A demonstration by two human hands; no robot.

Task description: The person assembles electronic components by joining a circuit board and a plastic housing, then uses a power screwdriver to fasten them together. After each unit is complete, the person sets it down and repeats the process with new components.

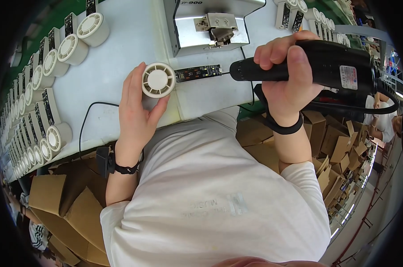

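Observation:
My left hand (137, 111) is closed around the round white head of a small handheld fan (158, 80), its slotted grille facing up. From the head a narrow black circuit board (198, 72) reaches to the right over the table. My right hand (295, 84) wraps round a black electric screwdriver (335, 60), held almost level. Its thin bit points left at the board's far end; whether it touches a screw is too small to tell.
A silvery metal box with a bracket, seemingly a screw feeder (183, 31), stands behind the board. Rows of similar white fans (59, 135) line the table's left side; more stand at the back right (284, 15). A black cable (88, 109) crosses the table edge. Cardboard boxes (48, 193) lie below.

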